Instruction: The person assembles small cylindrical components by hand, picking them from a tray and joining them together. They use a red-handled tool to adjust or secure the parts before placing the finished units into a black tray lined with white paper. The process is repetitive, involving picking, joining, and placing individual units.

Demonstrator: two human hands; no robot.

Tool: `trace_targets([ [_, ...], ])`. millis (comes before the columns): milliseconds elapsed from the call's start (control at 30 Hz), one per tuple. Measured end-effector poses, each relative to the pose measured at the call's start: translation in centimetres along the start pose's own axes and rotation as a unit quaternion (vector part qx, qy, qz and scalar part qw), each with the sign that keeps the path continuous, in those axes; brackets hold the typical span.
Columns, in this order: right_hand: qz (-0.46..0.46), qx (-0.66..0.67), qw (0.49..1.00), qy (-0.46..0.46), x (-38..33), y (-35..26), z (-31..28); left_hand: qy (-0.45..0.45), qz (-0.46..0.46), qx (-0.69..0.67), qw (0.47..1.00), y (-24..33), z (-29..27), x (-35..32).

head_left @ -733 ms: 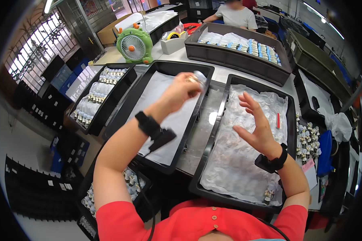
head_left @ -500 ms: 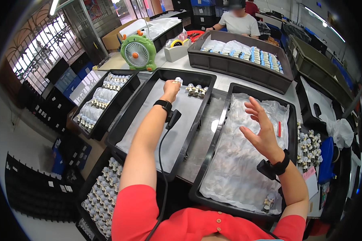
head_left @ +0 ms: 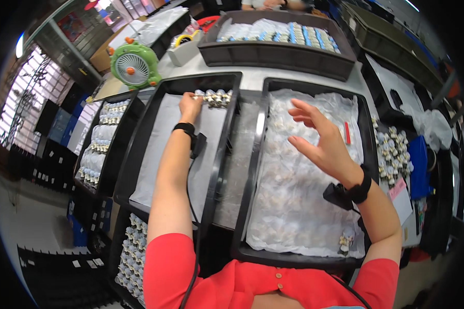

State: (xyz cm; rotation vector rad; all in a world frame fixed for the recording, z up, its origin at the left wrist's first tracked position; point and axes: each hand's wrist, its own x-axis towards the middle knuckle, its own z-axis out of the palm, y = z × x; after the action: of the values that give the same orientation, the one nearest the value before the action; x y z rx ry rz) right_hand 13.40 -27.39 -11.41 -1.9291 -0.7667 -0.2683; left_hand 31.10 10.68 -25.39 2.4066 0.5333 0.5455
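My left hand (head_left: 190, 107) is at the far end of the left black tray (head_left: 122, 180), its fingertips closed on a small white-headed figurine (head_left: 198, 95). That figurine stands against the left end of a short row of similar figurines (head_left: 219, 98). White paper (head_left: 172, 147) lines the tray. My right hand (head_left: 322, 141) hovers over the right black tray (head_left: 251, 172), fingers apart and holding nothing. Under it, a thin translucent sheet (head_left: 288, 206) covers rows of pale shapes that show only dimly. One figurine (head_left: 346, 241) lies on the sheet at the near right corner.
More figurines fill a tray (head_left: 134, 116) at left and another (head_left: 131, 257) by my left elbow. A loose pile of figurines (head_left: 393, 152) lies at right. Behind stand a green fan (head_left: 134, 67), a tape dispenser (head_left: 184, 49) and a large brown crate (head_left: 273, 63). A person sits beyond.
My left hand has brought its figurine up against the row, where a gap showed before. The whole view has shifted with my head. My right hand stays open over the right tray.
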Motion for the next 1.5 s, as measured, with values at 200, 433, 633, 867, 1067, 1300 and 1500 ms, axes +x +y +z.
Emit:
trace_targets([
  [200, -0.075, -0.065, 0.962, -0.253, -1.6, 2.0, 1.0, -0.015, 0.021, 0.06, 0.998, 1.0, -1.7, -0.6],
  [433, 0.022, -0.056, 0.962, -0.268, -1.6, 3.1, 1.8, -0.12, 0.165, -0.052, 0.978, 6.4, -8.9, -5.8],
  [633, 0.133, -0.356, 0.924, -0.045, -1.6, 9.7, -5.2, -0.384, 0.335, -0.082, 0.857, 17.2, -14.8, -18.8],
  [867, 0.22, -0.425, 0.878, -0.031, -2.1, 12.5, -4.4, -0.542, 0.461, 0.15, 0.686, 18.5, -13.1, -27.5],
  [1067, 0.294, -0.356, 0.887, -0.009, -1.6, 12.4, -8.2, -0.499, 0.467, 0.288, 0.671, 17.6, -10.1, -27.9],
  [1300, 0.349, 0.05, 0.933, 0.068, -4.0, 7.3, -15.3, -0.49, 0.483, 0.293, 0.664, 17.0, -9.3, -27.3],
  [1500, 0.36, 0.067, 0.926, 0.087, -6.6, 8.0, -16.4, -0.504, 0.475, 0.32, 0.646, 18.2, -8.9, -26.7],
])
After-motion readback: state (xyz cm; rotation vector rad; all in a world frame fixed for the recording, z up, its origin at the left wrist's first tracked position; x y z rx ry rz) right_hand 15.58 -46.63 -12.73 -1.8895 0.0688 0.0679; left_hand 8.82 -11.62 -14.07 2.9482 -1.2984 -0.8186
